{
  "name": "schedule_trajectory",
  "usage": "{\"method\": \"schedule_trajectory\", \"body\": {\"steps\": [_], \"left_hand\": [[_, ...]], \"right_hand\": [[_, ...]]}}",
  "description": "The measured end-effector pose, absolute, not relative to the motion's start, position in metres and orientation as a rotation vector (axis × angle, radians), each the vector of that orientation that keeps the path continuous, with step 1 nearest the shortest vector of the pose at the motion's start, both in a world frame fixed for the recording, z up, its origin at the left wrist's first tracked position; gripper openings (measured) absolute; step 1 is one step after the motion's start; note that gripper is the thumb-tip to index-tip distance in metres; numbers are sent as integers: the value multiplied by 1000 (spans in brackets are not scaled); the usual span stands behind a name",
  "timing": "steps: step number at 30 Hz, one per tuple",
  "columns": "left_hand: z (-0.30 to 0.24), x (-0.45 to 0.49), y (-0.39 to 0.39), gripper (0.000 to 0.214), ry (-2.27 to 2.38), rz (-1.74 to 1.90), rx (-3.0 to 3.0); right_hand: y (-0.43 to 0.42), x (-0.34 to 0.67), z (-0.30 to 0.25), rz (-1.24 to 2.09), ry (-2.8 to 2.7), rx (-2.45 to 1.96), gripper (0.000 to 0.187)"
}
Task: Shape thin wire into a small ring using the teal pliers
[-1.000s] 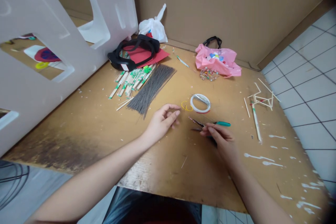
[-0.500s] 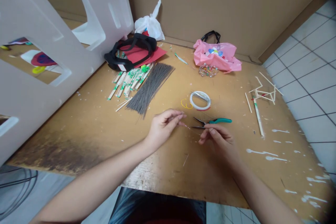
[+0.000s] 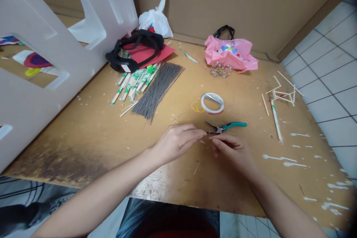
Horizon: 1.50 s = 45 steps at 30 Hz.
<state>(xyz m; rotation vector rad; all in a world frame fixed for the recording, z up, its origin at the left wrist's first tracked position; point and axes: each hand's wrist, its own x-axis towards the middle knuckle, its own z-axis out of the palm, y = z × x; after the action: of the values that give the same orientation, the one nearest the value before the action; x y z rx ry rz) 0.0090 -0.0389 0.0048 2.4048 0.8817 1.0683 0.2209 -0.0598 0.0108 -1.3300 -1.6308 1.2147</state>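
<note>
My left hand point(image 3: 178, 142) and my right hand point(image 3: 231, 148) meet fingertip to fingertip just above the wooden table point(image 3: 92, 134). Both are pinched on something thin and small between them that I cannot make out, perhaps a fine wire. Green-handled pliers point(image 3: 226, 126) lie on the table just beyond my right fingertips, untouched. A white spool of thin wire point(image 3: 212, 103) and a yellow wire loop point(image 3: 196, 107) lie a little farther back.
A bundle of grey wires point(image 3: 156, 91) and wrapped chopsticks point(image 3: 134, 83) lie left of centre. A black strap on red paper point(image 3: 139, 50), a white bag point(image 3: 156, 18) and a pink bag point(image 3: 230, 54) sit by the cardboard wall. White foam panels point(image 3: 41, 48) stand at left. Loose sticks point(image 3: 276, 100) lie right.
My right hand let go of the pliers, which now lie on the table. Both hands came together toward me and pinch the small thin piece between them.
</note>
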Motion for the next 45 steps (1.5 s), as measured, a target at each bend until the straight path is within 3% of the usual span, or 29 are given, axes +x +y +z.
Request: {"method": "schedule_trajectory", "body": {"steps": [7,17,26,35,45], "left_hand": [[8,12,-42,22,780,979,2332],[12,12,-38,22,822,892,1987],[15,16,-44,14,934,1073,1900],[17,15,-45,15,1012,1132,2003],[14,14,-43,17,962,1093,2053]], "right_hand": [[-62,220,13,820,-1960,-1221,14],[-63,221,13,635,-1992,-1170,21],[-63,218,16,789,-1933,-1240,12],[-64,216,10,1155,-1763,-1249,15],[-63,215,10,1278,-1703,-1227,14]]}}
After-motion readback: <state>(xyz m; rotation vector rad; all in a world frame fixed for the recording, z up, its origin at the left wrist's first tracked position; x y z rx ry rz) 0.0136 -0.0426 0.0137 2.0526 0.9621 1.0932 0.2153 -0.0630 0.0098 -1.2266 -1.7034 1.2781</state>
